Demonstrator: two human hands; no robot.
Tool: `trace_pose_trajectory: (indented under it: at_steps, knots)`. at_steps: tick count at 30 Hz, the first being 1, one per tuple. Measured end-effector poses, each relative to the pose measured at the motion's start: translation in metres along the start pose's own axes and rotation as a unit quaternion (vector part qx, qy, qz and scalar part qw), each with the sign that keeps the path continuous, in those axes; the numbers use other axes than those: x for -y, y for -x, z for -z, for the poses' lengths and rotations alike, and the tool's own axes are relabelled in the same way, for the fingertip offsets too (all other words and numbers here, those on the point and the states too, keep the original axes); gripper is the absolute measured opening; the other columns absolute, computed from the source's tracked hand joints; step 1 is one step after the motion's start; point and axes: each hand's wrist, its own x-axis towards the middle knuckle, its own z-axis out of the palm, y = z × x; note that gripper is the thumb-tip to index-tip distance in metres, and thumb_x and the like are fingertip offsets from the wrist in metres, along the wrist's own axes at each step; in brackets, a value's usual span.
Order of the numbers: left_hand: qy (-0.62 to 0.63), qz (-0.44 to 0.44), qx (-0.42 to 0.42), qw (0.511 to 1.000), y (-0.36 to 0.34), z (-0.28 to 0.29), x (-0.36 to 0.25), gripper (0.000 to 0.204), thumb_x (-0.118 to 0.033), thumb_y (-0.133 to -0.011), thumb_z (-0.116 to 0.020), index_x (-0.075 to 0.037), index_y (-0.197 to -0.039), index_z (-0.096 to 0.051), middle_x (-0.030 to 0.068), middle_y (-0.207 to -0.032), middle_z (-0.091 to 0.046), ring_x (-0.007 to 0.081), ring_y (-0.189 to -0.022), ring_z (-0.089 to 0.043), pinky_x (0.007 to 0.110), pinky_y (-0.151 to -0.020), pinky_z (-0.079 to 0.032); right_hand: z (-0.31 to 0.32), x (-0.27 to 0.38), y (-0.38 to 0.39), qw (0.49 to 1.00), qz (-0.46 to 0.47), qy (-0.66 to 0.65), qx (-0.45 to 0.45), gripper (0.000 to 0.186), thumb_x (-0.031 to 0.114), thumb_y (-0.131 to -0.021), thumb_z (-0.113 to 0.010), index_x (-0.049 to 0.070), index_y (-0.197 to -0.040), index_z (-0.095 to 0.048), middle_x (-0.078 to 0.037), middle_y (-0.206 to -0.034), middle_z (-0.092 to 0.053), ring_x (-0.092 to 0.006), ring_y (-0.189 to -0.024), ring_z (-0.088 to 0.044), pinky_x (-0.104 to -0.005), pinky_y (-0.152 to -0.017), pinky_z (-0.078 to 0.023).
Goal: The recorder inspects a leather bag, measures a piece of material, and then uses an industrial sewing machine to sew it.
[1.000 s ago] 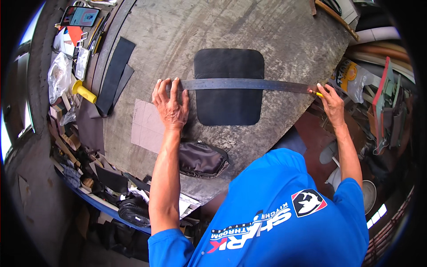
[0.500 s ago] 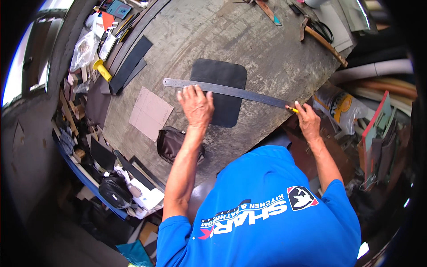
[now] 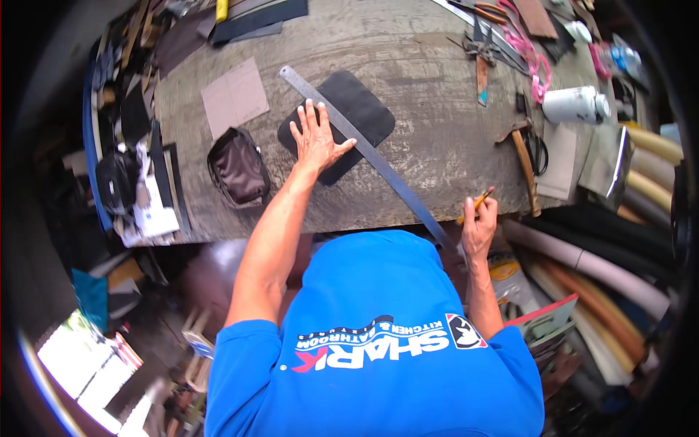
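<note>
My left hand (image 3: pixel 317 143) lies spread over a steel ruler (image 3: pixel 378 164) and a black rounded sheet (image 3: pixel 357 109), which looks like leather. Its fingertips rest at the ruler's edge and the thumb reaches across it. The ruler runs slantwise over the sheet, its far end beyond my fingers and its near end out past the table edge. My right hand (image 3: pixel 478 227) is closed round a yellow pencil (image 3: pixel 481 198), to the right of the ruler's near end and apart from it. Left of my left hand are a brown zip pouch (image 3: pixel 239 169) and a pinkish-beige square piece (image 3: pixel 234 97).
On the worn table (image 3: pixel 422 109), a hammer (image 3: pixel 524 164) lies at the right near a white bottle (image 3: pixel 575 105). Pliers (image 3: pixel 480 47) and pink cord (image 3: pixel 537 69) are farther back. Dark strips (image 3: pixel 262 18) lie at the far left; rolled materials (image 3: pixel 590 269) crowd the right side.
The view has turned, so the table and ruler appear rotated clockwise. My right hand, with the pencil, has come off the ruler's end. My left thumb now spreads across the ruler.
</note>
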Motion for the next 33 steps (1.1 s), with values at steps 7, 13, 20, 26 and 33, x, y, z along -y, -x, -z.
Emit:
trace_pose_trajectory:
  at_steps: [7,13,20,26,33]
  knots:
    - [0.011,0.012,-0.022,1.000,0.005,-0.008,-0.007,0.135,-0.073,-0.063,-0.076,0.003,-0.155,-0.013,0.0250,-0.163,-0.002,0.0449,-0.150,0.002,0.068,-0.115,-0.010,-0.067,0.039,-0.101,0.920,-0.076,-0.318,0.216,0.023,0.019,-0.098,-0.064,-0.002,-0.106,-0.070,-0.002,-0.087,-0.068,-0.0071,-0.075,-0.058,-0.0223,-0.067,-0.046]
    - [-0.013,0.023,-0.013,1.000,0.003,0.002,-0.020,0.137,-0.073,-0.060,-0.077,0.006,-0.153,-0.016,0.0258,-0.162,-0.008,0.0461,-0.150,-0.004,0.069,-0.113,-0.016,-0.147,0.076,-0.142,0.902,0.027,-0.330,0.277,0.022,0.011,-0.095,-0.067,0.000,-0.113,-0.070,-0.005,-0.099,-0.073,-0.0081,-0.089,-0.065,-0.0223,-0.076,-0.052]
    - [-0.009,0.021,-0.019,1.000,0.006,0.004,-0.021,0.133,-0.069,-0.061,-0.078,0.005,-0.154,-0.017,0.0249,-0.162,-0.005,0.0450,-0.150,-0.004,0.069,-0.113,-0.016,-0.169,0.095,-0.156,0.918,0.131,-0.208,0.311,0.023,0.009,-0.090,-0.070,0.002,-0.112,-0.071,-0.013,-0.104,-0.074,-0.0155,-0.091,-0.070,-0.0283,-0.080,-0.054]
    - [0.003,0.004,-0.048,0.999,0.011,-0.009,-0.011,0.134,-0.071,-0.060,-0.076,0.003,-0.154,-0.017,0.0229,-0.163,-0.004,0.0444,-0.150,-0.001,0.069,-0.114,-0.013,-0.146,0.094,-0.139,0.939,0.214,-0.179,0.199,0.017,0.004,-0.087,-0.069,0.002,-0.104,-0.070,-0.013,-0.104,-0.070,-0.0259,-0.088,-0.070,-0.0332,-0.080,-0.054]
    - [0.026,-0.026,-0.058,0.998,0.005,-0.029,0.008,0.138,-0.078,-0.064,-0.068,-0.003,-0.157,0.001,0.0187,-0.164,0.008,0.0416,-0.150,0.011,0.070,-0.113,-0.003,-0.072,0.043,-0.026,0.953,0.171,0.123,0.217,0.033,0.004,-0.075,-0.072,0.005,-0.108,-0.064,-0.012,-0.102,-0.058,-0.0303,-0.086,-0.066,-0.0398,-0.068,-0.055]
